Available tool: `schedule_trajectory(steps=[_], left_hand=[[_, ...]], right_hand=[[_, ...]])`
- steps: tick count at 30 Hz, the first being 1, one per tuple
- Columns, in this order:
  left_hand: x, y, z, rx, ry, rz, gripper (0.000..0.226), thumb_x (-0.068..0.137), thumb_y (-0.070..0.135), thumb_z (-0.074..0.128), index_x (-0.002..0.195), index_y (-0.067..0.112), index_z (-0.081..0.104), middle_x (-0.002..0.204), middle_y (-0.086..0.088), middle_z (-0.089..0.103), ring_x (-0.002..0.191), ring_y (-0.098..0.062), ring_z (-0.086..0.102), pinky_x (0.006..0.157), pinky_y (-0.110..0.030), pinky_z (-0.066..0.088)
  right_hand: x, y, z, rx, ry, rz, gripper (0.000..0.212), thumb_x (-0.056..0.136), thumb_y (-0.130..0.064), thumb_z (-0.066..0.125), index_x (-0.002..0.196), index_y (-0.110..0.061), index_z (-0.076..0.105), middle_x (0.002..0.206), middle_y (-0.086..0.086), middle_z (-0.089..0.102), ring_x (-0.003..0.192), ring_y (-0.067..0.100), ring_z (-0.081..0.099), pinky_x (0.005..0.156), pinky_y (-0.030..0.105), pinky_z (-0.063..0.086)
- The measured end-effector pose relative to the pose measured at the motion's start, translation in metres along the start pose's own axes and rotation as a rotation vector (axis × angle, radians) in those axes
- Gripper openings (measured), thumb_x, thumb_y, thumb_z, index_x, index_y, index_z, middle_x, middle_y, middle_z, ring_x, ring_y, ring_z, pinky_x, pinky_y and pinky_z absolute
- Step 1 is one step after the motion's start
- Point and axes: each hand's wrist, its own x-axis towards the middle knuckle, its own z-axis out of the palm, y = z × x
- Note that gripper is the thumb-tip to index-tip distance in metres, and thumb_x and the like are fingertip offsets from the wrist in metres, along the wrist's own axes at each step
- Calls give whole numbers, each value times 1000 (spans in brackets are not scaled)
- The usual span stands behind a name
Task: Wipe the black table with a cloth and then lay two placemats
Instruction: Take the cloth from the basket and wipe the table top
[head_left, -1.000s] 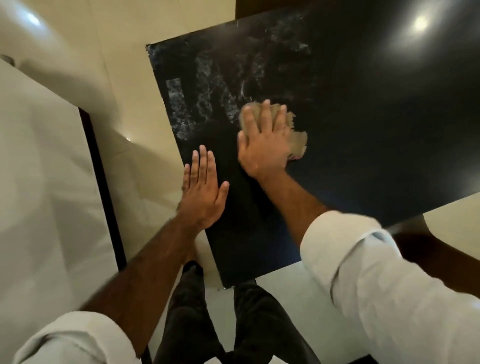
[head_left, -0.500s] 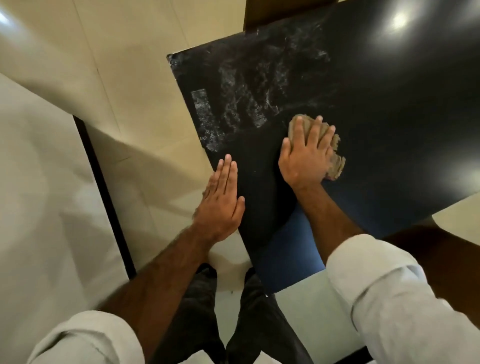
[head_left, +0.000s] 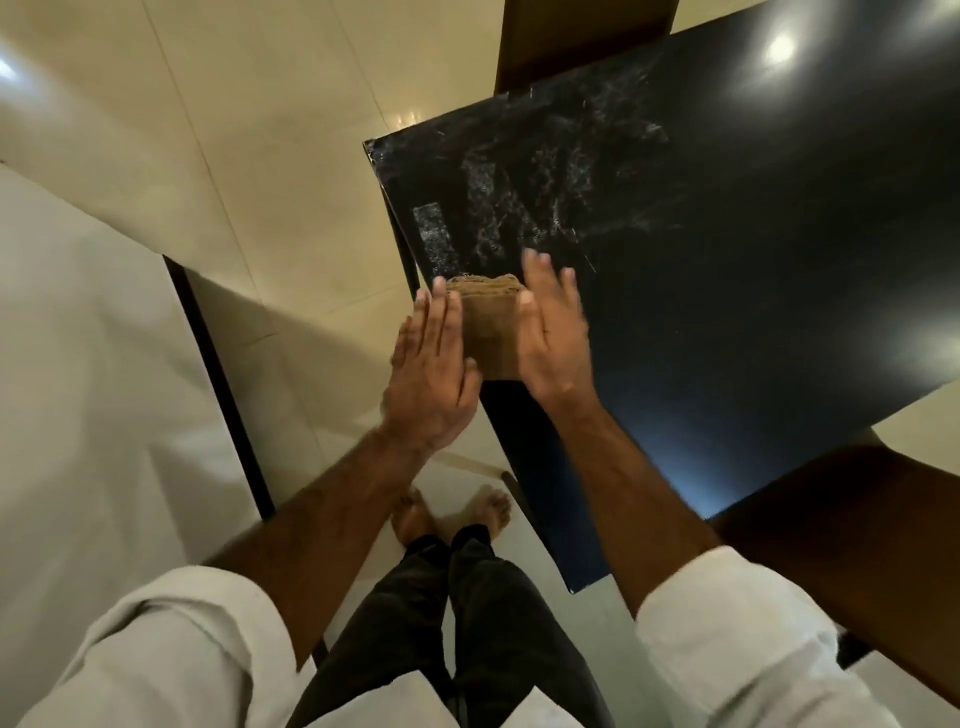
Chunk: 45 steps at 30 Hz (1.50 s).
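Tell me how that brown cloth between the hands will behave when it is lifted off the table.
The cloth looks folded into a thick pad with a frayed top edge, so it is probably soft and may unfold or droop if lifted by one corner. It seems light, sitting between the left hand and right hand.

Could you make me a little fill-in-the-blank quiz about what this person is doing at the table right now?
1. The brown cloth sits between the left hand and the ____ hand.
2. The table top is coloured ____.
3. Whitish smears show on the table just ____ the cloth, farther from the person.
4. The person's feet are ____, without shoes.

Missing words: right; black; beyond; bare
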Motion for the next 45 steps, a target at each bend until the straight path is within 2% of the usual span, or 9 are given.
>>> schedule_trajectory(steps=[5, 11, 15, 18, 24, 29, 34, 41, 45], left_hand=[[27, 51, 20, 267, -45, 22, 83, 113, 67, 18, 178, 16, 10, 186, -15, -3, 173, -37, -3, 139, -57, 5], [77, 38, 26, 362, -58, 8, 80, 113, 66, 15, 179, 20, 5, 187, -12, -2, 173, -37, -1, 138, -59, 7], [121, 24, 4, 378, -71, -134, 82, 111, 66, 11, 178, 21, -3, 187, -10, -9, 172, -39, -9, 138, -59, -1], [120, 38, 7, 363, -75, -138, 81, 112, 63, 13, 178, 20, -3, 186, -11, -12, 172, -39, -10, 138, -60, 1], [72, 46, 12, 424, -198, 104, 80, 112, 64, 20, 179, 22, 4, 187, -9, -9, 172, -39, -7, 138, -61, 8], [167, -15, -23, 394, -119, -90, 80, 112, 67, 7, 177, 24, -11, 184, -13, -18, 169, -44, -15, 137, -65, 2], [231, -46, -48, 363, -86, -180, 81, 110, 64, 9, 178, 20, 3, 186, -18, -4, 171, -46, -5, 137, -66, 6], [128, 4, -21, 411, -296, 167, 81, 113, 63, 17, 177, 21, -9, 183, -15, -22, 170, -44, -16, 137, -63, 3], [128, -19, -33, 435, -312, 178, 80, 113, 66, 17, 177, 26, -12, 183, -13, -26, 168, -48, -19, 137, -63, 0]], right_hand=[[-3, 79, -44, -336, 101, -1, 53, 113, -31, 49, 164, -16, 51, 174, 11, 43, 164, 33, 28, 133, 53, 31], [21, 117, -60, -584, 157, -28, 51, 114, -41, 49, 158, -17, 58, 172, 15, 43, 157, 42, 38, 112, 54, 53], [34, 123, -67, -625, 193, 2, 56, 114, -49, 47, 159, -18, 56, 170, 14, 46, 157, 42, 39, 103, 56, 59], [37, 123, -68, -669, 196, 10, 57, 115, -52, 44, 161, -20, 54, 171, 11, 46, 158, 40, 38, 98, 55, 60], [39, 125, -62, -689, 201, 25, 56, 117, -51, 40, 162, -21, 53, 171, 11, 46, 161, 38, 38, 97, 54, 60], [42, 127, -57, -723, 222, 37, 55, 117, -50, 40, 160, -20, 56, 170, 12, 49, 160, 38, 40, 93, 53, 61], [44, 121, -54, -700, 240, 75, 54, 116, -47, 43, 160, -20, 57, 170, 11, 49, 161, 38, 39, 99, 54, 60], [45, 118, -50, -696, 220, 108, 54, 118, -46, 41, 162, -20, 55, 172, 9, 46, 164, 36, 34, 105, 52, 57], [48, 117, -50, -688, 213, 119, 54, 118, -47, 40, 164, -22, 52, 173, 8, 44, 165, 34, 31, 106, 50, 57]])
